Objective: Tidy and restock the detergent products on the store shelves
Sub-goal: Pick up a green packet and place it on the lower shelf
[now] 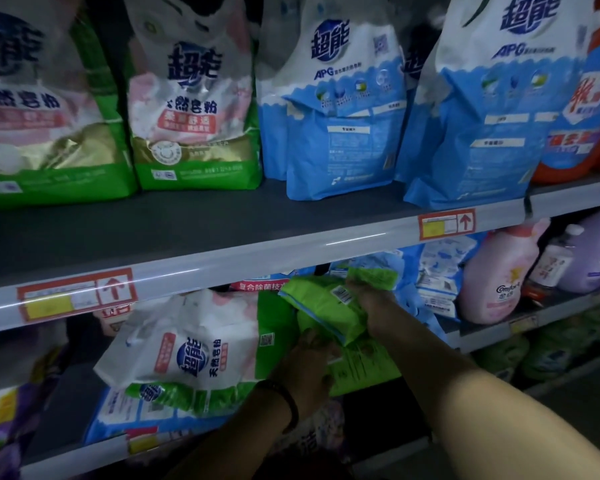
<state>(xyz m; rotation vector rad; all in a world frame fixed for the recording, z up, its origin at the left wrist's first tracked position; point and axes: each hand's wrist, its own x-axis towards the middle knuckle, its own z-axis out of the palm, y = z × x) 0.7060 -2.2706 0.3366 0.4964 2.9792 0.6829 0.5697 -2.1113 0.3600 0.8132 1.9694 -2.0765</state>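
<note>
Lower centre of the frame: the right hand [371,306] grips the green detergent bag [326,303] at its end; the left hand [309,362] is below, its grip I cannot tell. The bag seems soft and sagging; support it underneath.

The leftmost bag [32,116] on the upper shelf [222,220] is cut off by the left edge, and the orange bottle [582,109] by the right edge. Print on the price label [77,296] is too blurred to read. The green packet [326,303] partly hides the fingers of the right hand [374,310]. The grip of the left hand [309,362] below it cannot be determined. The purple packs [0,427] at lower left are blurred and cropped.
</note>
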